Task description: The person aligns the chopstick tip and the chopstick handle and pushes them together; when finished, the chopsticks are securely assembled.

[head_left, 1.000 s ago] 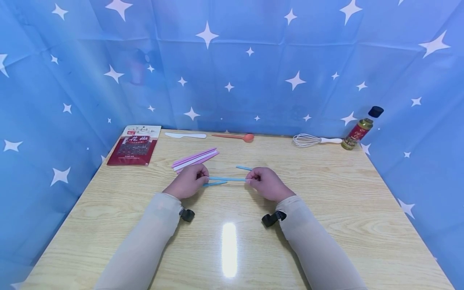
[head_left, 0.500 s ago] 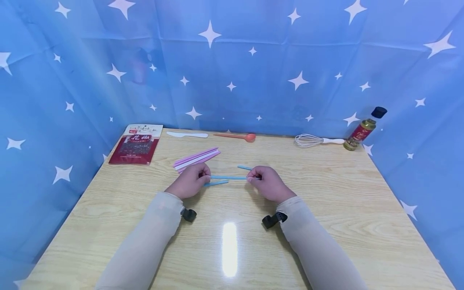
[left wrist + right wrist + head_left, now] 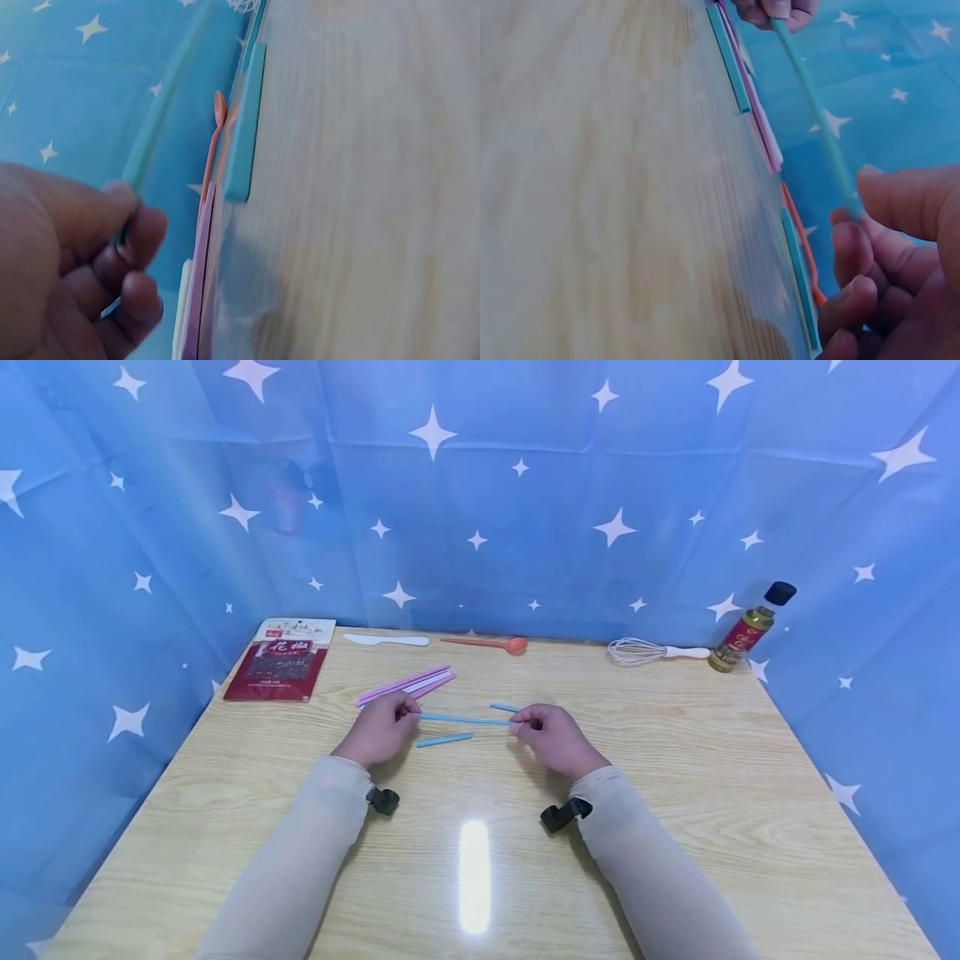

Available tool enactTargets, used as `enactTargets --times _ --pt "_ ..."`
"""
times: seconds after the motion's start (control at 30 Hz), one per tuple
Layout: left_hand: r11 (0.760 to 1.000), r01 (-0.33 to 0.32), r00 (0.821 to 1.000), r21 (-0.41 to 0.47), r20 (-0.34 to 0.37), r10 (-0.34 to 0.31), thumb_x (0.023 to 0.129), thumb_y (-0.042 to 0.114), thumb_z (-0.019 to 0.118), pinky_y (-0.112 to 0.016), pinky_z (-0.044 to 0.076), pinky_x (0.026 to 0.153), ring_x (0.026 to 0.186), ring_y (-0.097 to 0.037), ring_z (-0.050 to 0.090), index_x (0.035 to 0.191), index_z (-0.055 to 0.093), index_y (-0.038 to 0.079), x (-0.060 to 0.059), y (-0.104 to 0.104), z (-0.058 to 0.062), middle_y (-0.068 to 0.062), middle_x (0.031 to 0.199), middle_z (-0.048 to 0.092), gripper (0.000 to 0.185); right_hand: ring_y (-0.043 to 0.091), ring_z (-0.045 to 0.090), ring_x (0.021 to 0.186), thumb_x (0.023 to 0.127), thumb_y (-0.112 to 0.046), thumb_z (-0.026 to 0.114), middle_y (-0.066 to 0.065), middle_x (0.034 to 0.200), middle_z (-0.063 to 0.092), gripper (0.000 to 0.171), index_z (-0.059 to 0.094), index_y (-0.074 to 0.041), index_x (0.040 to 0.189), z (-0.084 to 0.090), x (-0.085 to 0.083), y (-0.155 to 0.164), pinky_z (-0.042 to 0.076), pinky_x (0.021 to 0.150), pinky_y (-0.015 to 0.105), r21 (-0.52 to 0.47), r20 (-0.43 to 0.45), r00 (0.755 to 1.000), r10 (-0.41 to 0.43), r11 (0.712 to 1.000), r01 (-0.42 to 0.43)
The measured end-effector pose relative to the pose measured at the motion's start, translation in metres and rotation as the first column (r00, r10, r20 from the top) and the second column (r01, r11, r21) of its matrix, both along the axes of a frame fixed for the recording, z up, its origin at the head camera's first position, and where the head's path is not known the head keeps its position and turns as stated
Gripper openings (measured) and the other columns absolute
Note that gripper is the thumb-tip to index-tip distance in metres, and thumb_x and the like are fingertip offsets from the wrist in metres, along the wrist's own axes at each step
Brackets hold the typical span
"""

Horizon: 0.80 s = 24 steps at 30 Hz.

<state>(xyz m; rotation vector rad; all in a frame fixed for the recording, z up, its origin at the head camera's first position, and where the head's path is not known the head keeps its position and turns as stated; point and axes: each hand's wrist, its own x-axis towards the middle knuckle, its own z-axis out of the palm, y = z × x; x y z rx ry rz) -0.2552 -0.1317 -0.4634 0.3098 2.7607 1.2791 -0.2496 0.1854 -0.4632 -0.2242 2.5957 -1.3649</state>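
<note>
A thin blue stick (image 3: 465, 720) is stretched level between my two hands, above the table. My left hand (image 3: 381, 727) pinches its left end between thumb and fingertips, while my right hand (image 3: 555, 739) pinches the right end. In the left wrist view the held stick (image 3: 161, 112) slants up from the thumb and blurs towards the far end. A flat blue stick (image 3: 446, 740) lies on the table just below the held one. Another blue stick (image 3: 503, 707) lies behind my right hand, partly covered by it.
Pink, purple and white sticks (image 3: 431, 681) lie together beyond my left hand. Along the back edge are a red spice packet (image 3: 277, 664), a white knife (image 3: 386, 640), an orange spoon (image 3: 495, 644), a whisk (image 3: 652, 652) and an oil bottle (image 3: 742, 639). A starry curtain (image 3: 480, 493) hangs behind.
My left hand has shifted left and slightly away from me, uncovering the near blue stick. The held stick has risen a little at its left. My right hand stays almost in place.
</note>
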Motion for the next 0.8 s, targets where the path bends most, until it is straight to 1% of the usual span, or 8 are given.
enactTargets --times 0.1,0.17,0.27,0.37,0.5,0.63,0.73,0.8 --pt "0.995 -0.089 0.996 -0.054 -0.004 0.088 0.108 0.018 0.058 -0.041 0.049 0.083 0.087 -0.024 0.059 0.106 0.067 0.010 -0.003 -0.005 -0.002 -0.008 0.098 0.067 0.012 0.023 0.055 0.082 0.104 -0.024 0.067 0.006 0.097 0.065 0.021 0.074 -0.009 0.118 -0.002 -0.002 0.002 0.047 0.073 0.035 0.013 0.006 1.000 -0.016 1.000 0.015" --pt "0.986 -0.129 0.992 -0.102 -0.004 0.129 0.107 0.019 0.058 -0.046 0.047 0.088 0.087 -0.026 0.060 0.105 0.067 0.010 -0.004 -0.007 -0.003 -0.008 0.097 0.067 0.013 0.022 0.055 0.082 0.104 -0.025 0.068 0.006 0.097 0.065 0.022 0.074 -0.009 0.119 -0.004 -0.004 0.003 0.047 0.073 0.034 0.023 0.003 1.000 -0.016 1.000 0.016" --pt "0.969 -0.173 0.984 -0.175 0.002 0.176 0.106 0.021 0.059 -0.055 0.041 0.097 0.087 -0.028 0.061 0.103 0.067 0.011 -0.005 -0.009 -0.003 -0.008 0.096 0.068 0.014 0.021 0.055 0.081 0.103 -0.025 0.068 0.006 0.095 0.065 0.021 0.074 -0.010 0.117 -0.005 -0.005 0.005 0.047 0.072 0.034 0.026 0.008 1.000 -0.023 0.999 0.022" --pt "0.954 -0.198 0.979 -0.225 0.005 0.204 0.105 0.021 0.060 -0.060 0.037 0.100 0.089 -0.029 0.062 0.103 0.068 0.010 -0.004 -0.010 0.000 -0.009 0.097 0.069 0.015 0.021 0.055 0.080 0.104 -0.025 0.068 0.005 0.096 0.065 0.020 0.074 -0.010 0.117 -0.006 -0.006 0.005 0.047 0.072 0.033 0.025 0.016 1.000 -0.023 0.999 0.022" --pt "0.938 -0.221 0.972 -0.265 0.014 0.234 0.104 0.021 0.059 -0.059 0.038 0.095 0.091 -0.031 0.062 0.101 0.069 0.008 -0.002 -0.010 0.004 -0.010 0.099 0.070 0.016 0.021 0.055 0.080 0.104 -0.025 0.067 0.006 0.097 0.065 0.021 0.073 -0.010 0.118 -0.005 -0.005 0.006 0.047 0.071 0.034 0.029 0.028 0.999 -0.028 0.999 0.027" --pt "0.922 -0.248 0.961 -0.297 0.045 0.273 0.103 0.021 0.059 -0.059 0.038 0.096 0.095 -0.032 0.063 0.101 0.069 0.009 -0.001 -0.011 0.004 -0.011 0.104 0.071 0.016 0.023 0.054 0.078 0.104 -0.026 0.067 0.008 0.095 0.062 0.023 0.072 -0.009 0.119 -0.004 -0.004 0.007 0.046 0.070 0.035 0.043 0.027 0.998 -0.051 0.998 0.049" --pt "0.911 -0.275 0.949 -0.307 0.067 0.309 0.104 0.022 0.058 -0.060 0.037 0.100 0.098 -0.033 0.064 0.102 0.068 0.009 -0.001 -0.012 0.005 -0.011 0.106 0.072 0.017 0.022 0.051 0.076 0.104 -0.027 0.066 0.008 0.094 0.058 0.027 0.069 -0.008 0.124 -0.003 -0.004 0.008 0.045 0.069 0.035 0.053 0.026 0.998 -0.061 0.997 0.060" --pt "0.906 -0.288 0.943 -0.309 0.072 0.325 0.104 0.022 0.057 -0.062 0.037 0.100 0.099 -0.034 0.064 0.103 0.068 0.008 -0.001 -0.012 0.005 -0.012 0.107 0.072 0.018 0.023 0.049 0.074 0.105 -0.029 0.065 0.008 0.094 0.056 0.032 0.066 -0.009 0.130 -0.003 -0.004 0.009 0.044 0.067 0.035 0.061 0.036 0.998 -0.060 0.996 0.058"
